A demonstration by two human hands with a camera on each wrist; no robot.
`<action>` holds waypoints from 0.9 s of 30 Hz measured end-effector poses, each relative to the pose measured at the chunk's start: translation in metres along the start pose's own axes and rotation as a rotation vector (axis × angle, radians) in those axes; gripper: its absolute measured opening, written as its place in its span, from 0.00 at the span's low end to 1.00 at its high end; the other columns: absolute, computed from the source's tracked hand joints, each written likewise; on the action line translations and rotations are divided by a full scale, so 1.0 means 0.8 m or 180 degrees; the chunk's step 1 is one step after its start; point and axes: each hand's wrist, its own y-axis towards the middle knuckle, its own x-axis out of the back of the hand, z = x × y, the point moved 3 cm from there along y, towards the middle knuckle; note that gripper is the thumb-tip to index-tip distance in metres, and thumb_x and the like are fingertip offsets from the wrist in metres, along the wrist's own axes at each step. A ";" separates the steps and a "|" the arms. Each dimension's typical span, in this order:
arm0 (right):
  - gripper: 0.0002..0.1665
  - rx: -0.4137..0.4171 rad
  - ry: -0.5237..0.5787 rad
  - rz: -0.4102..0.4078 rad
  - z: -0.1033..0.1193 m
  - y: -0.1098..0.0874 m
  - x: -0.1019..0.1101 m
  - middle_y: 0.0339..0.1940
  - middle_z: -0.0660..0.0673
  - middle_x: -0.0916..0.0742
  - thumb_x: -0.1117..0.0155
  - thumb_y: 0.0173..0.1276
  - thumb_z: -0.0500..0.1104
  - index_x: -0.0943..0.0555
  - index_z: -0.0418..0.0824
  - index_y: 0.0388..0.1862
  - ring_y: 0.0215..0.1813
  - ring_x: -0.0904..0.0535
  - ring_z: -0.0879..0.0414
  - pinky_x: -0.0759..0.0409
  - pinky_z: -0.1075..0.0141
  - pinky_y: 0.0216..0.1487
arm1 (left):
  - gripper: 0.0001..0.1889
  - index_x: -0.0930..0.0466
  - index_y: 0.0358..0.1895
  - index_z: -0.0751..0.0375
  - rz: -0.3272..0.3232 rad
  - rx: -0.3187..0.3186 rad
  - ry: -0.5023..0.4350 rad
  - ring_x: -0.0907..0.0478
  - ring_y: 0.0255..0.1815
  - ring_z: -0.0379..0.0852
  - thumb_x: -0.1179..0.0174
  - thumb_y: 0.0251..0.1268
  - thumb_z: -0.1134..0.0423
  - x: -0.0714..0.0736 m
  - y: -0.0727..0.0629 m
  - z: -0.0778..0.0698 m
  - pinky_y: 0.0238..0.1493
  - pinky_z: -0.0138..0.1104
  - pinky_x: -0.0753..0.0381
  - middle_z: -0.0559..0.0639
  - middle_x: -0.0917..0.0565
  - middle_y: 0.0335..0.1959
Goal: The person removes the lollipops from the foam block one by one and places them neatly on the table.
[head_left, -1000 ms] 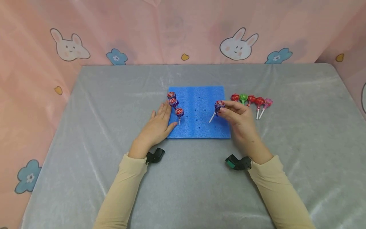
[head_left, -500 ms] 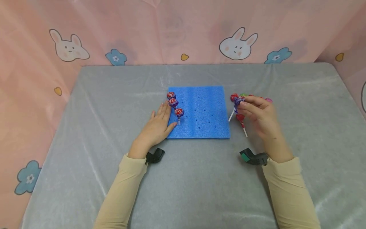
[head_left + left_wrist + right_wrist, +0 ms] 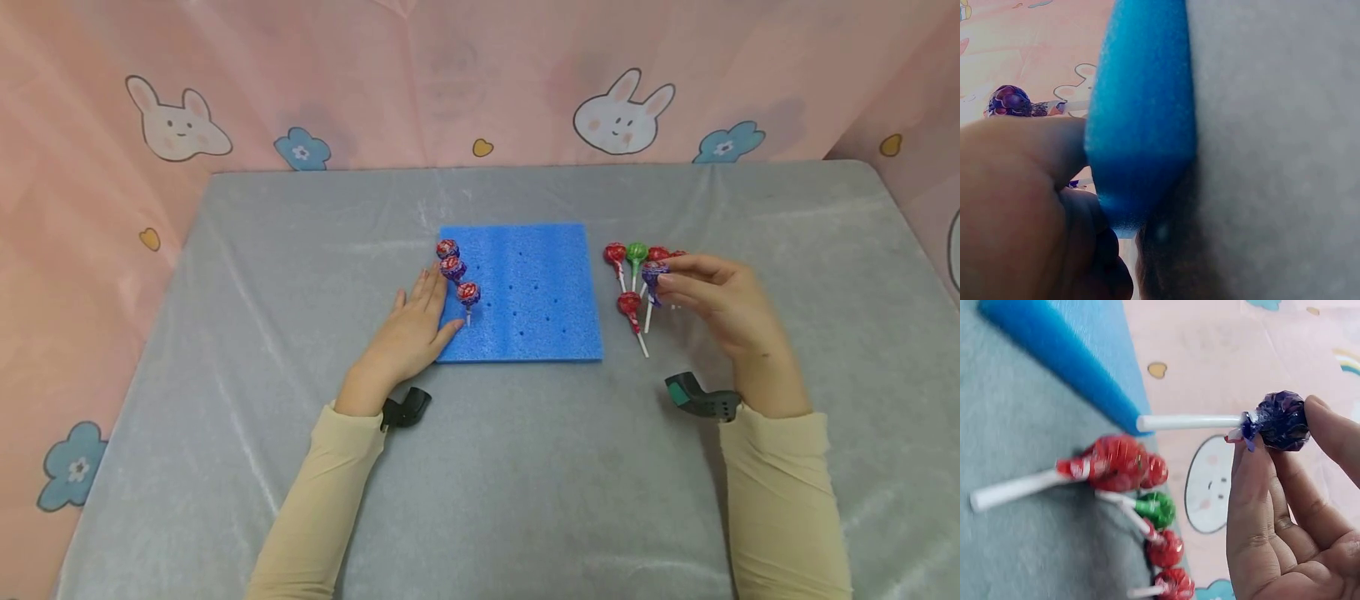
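Observation:
My right hand [image 3: 738, 317] pinches a purple-wrapped lollipop [image 3: 1282, 422] by its candy head, above the loose lollipops right of the board. Its white stick points away from my fingers in the right wrist view. A blue foam board [image 3: 540, 321] with small holes lies mid-table. Three red-and-purple lollipops [image 3: 468, 293] stand along its left side, their sticks in the foam. Spread at the board's left edge, my left hand [image 3: 405, 337] has straight fingers, the thumb against the foam. In the left wrist view the foam's side [image 3: 1147, 81] fills the middle.
Right of the board lie red lollipops, one nearer me [image 3: 628, 302], and a green lollipop [image 3: 637, 252]; my right hand partly covers the group. A grey cloth [image 3: 525, 500] covers the table. Behind it hangs a pink curtain [image 3: 375, 83] with rabbits and flowers.
My right hand has moved right with the purple lollipop, from over the board to above the loose lollipops. This has uncovered the nearer red lollipop. My left hand has stayed in place.

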 end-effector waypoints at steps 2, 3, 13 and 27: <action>0.10 -0.0069 -0.0059 -0.0014 -0.002 0.001 0.006 0.33 0.50 0.16 0.38 0.63 0.29 0.13 0.41 0.33 0.33 0.18 0.60 0.21 0.74 0.38 | 0.36 0.64 0.74 0.67 0.0004 0.0008 -0.0004 0.72 0.75 0.50 0.64 0.76 0.47 0.000 0.000 0.000 0.71 0.49 0.66 0.57 0.68 0.76; 0.10 -0.0102 -0.0096 -0.0020 -0.004 0.001 0.009 0.33 0.50 0.16 0.37 0.63 0.29 0.13 0.41 0.32 0.32 0.18 0.60 0.21 0.75 0.38 | 0.36 0.64 0.74 0.67 0.0002 0.0008 -0.0003 0.72 0.75 0.50 0.63 0.76 0.47 0.001 0.000 0.000 0.71 0.49 0.66 0.57 0.68 0.76; 0.12 -0.0384 -0.0513 -0.0018 -0.022 0.008 0.028 0.31 0.55 0.14 0.35 0.62 0.31 0.12 0.47 0.28 0.31 0.17 0.64 0.21 0.76 0.35 | 0.36 0.65 0.74 0.67 -0.0005 0.0002 0.0022 0.72 0.75 0.50 0.64 0.76 0.47 0.001 0.001 0.001 0.71 0.49 0.66 0.57 0.68 0.76; 0.13 -0.0524 -0.1128 -0.0164 -0.034 0.010 0.034 0.29 0.61 0.16 0.33 0.61 0.36 0.14 0.55 0.26 0.30 0.18 0.69 0.21 0.76 0.34 | 0.36 0.65 0.74 0.67 -0.0007 -0.0003 0.0029 0.71 0.75 0.50 0.64 0.76 0.47 0.000 0.001 0.001 0.71 0.50 0.66 0.57 0.68 0.76</action>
